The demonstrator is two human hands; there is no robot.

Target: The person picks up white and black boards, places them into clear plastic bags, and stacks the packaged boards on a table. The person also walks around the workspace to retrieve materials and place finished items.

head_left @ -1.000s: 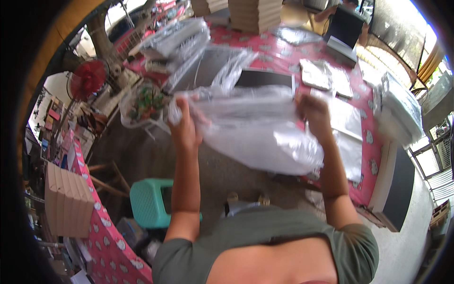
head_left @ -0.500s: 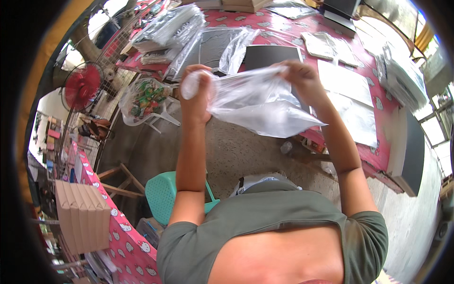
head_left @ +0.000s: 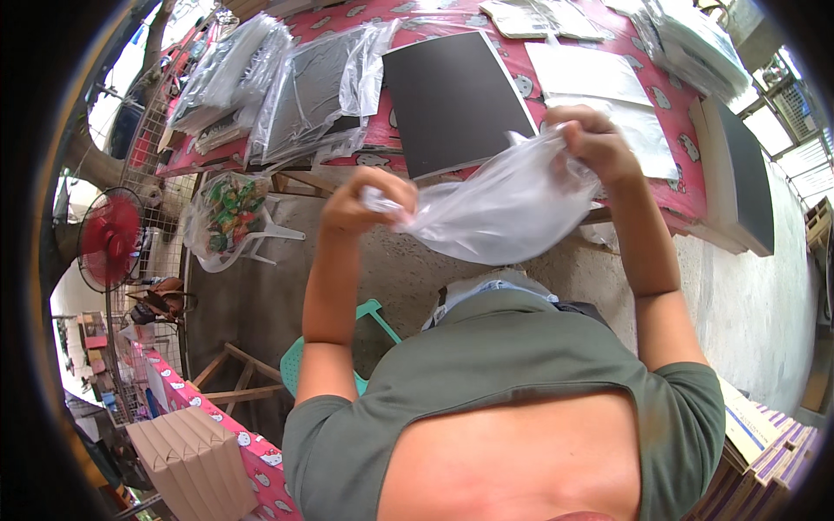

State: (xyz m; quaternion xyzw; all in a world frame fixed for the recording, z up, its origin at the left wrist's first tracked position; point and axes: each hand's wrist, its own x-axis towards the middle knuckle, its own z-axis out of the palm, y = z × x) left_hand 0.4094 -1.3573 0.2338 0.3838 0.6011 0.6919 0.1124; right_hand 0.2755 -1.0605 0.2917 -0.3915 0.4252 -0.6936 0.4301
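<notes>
Head view. Clear plastic bag held up in the air between both hands, in front of the chest and just short of the tabletop edge. Left hand closed in a tight grip on the bag's left corner. Right hand closed, pinching the bag's upper right edge. Bag slack, sagging between the two grips. Black sheet lying flat on the red patterned tabletop, directly behind the bag. White sheets beside it to the right. Bagged stacks to the left. Red fan standing far left. Teal stool below the left forearm.
</notes>
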